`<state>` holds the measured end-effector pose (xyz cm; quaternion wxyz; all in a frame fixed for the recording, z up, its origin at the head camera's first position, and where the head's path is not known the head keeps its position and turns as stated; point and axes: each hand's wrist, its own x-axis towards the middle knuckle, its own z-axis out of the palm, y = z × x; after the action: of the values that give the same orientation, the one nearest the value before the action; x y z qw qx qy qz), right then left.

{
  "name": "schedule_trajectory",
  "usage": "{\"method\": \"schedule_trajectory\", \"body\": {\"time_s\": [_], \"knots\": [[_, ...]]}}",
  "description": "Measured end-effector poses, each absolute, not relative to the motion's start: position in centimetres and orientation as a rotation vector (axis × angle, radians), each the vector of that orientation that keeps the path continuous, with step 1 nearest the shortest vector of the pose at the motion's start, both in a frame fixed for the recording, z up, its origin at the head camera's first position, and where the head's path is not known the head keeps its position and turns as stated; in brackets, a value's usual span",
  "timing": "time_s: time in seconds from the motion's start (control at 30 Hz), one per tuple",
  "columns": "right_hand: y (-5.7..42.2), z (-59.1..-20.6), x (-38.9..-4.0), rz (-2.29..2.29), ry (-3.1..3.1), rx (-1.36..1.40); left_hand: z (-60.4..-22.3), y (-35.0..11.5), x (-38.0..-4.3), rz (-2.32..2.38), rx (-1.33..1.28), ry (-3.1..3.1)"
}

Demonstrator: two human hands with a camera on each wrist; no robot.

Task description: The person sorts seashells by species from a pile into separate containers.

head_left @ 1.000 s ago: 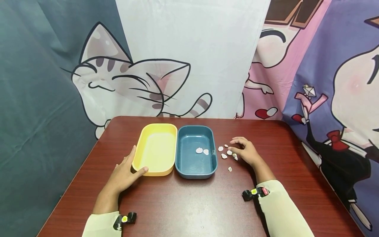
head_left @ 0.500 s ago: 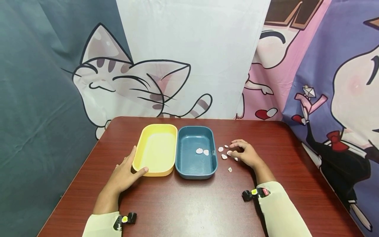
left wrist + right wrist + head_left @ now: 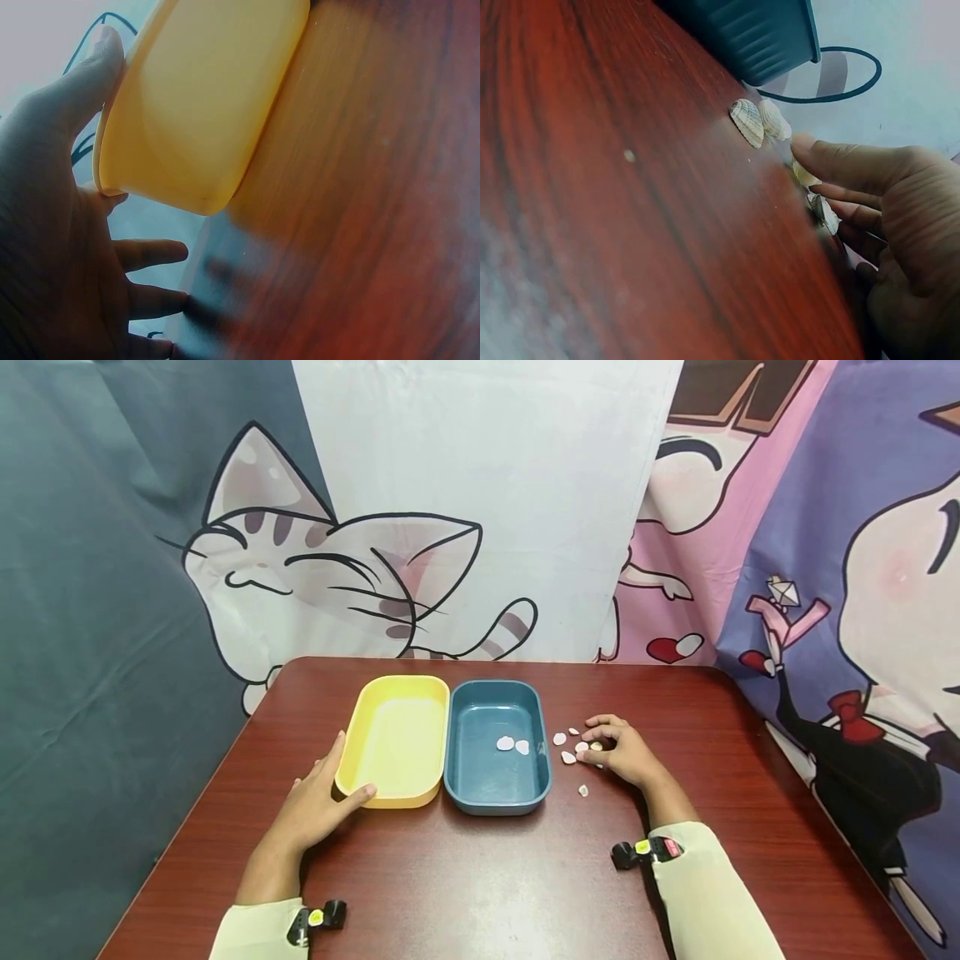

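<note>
Printed backdrop [image 3: 487, 468], cartoon cat [image 3: 315, 577] (smiling), reddish table [image 3: 457, 885]

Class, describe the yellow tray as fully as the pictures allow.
The yellow tray is an open-topped rectangle with rounded corners, smooth walls and a thin rim, apparently plastic. It stands upright on the reddish-brown table, left of the blue tray, against or very near it. Nothing shows inside. The person's left hand touches its near-left corner, thumb at the near rim.
</note>
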<state>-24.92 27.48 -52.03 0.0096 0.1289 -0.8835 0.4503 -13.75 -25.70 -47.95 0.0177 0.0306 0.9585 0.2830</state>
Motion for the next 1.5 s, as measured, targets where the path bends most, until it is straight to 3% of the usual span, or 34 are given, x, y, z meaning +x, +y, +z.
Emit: {"method": "schedule_trajectory", "body": {"time_s": [1.5], "knots": [[27.27,-51.97,-24.78,1.441,-2.748,0.365,-48.03,-25.83,-13.97,0.888,0.101,2.949]]}}
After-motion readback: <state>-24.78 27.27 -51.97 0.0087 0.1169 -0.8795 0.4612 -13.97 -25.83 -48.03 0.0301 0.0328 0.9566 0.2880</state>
